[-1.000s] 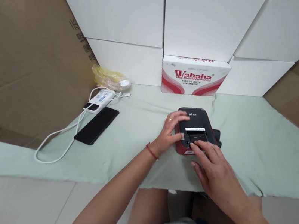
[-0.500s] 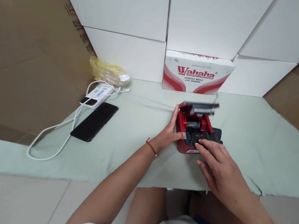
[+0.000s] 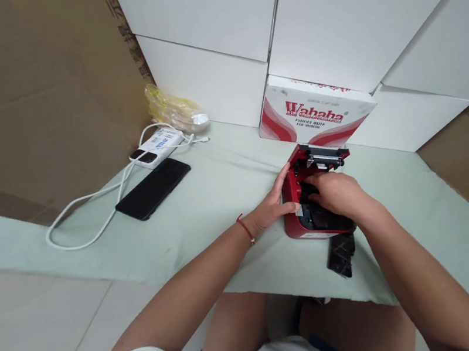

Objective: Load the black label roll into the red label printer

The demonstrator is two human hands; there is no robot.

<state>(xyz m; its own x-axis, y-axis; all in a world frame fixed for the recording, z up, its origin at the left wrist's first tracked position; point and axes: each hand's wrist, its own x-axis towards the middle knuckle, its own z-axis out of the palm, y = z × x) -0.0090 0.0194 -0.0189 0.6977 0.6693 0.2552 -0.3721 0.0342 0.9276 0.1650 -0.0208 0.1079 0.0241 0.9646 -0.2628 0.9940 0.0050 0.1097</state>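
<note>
A red-and-black machine [image 3: 315,234], which looks like a small label printer, sits on the cloth with its hinged lid [image 3: 324,155] raised. My left hand [image 3: 275,203] grips its left side, fingers along the outer wall and thumb on the front left edge. My right hand [image 3: 337,192] reaches into the open compartment. Its fingers are curled around a black roll [image 3: 306,191], mostly hidden by the hand and the red holder. A crinkled strip of shiny black film [image 3: 342,256] hangs out over the machine's front right corner onto the cloth.
A black phone [image 3: 154,189] lies at the left beside a white power bank [image 3: 156,147] with a looped white cable [image 3: 72,247]. Behind them is a yellowish plastic bag [image 3: 175,111]. A Wahaha carton [image 3: 313,112] stands behind the machine, and a cardboard wall [image 3: 39,99] rises at the left.
My right hand has moved from the machine's front up into its compartment, onto the black roll. Black film now hangs over the front right corner. The left hand keeps its hold.
</note>
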